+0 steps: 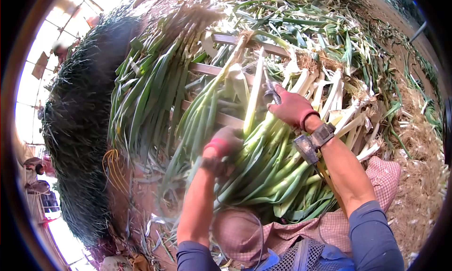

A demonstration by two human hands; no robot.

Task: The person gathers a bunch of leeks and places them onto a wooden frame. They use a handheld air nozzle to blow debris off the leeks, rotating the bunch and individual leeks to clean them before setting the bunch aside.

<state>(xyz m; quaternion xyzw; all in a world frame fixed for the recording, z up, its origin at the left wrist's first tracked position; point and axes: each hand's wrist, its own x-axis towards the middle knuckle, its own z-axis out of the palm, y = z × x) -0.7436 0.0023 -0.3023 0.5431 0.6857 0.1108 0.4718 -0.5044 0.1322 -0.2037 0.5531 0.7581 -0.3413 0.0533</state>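
My left hand [227,142], in a reddish glove and slightly blurred, is closed round the leafy part of a leek [254,94]. That leek's pale white stem points upward, away from me. My right hand [293,106], in a red glove, is closed on an air blow gun [271,92], whose thin nozzle points up beside the white stem. A yellowish hose [332,182] runs back from the right wrist. Below and right of my hands lies a pile of leeks [282,169] with their roots to the upper right. Part of the left fingers is hidden.
Wooden slats [226,119] lie under the work area. Another bunch of leeks [150,94] is at left, beside a tall dark-green stack [77,125]. Leaf scraps [325,33] cover the far side; root trimmings [421,144] lie right. Other people [44,177] are at far left.
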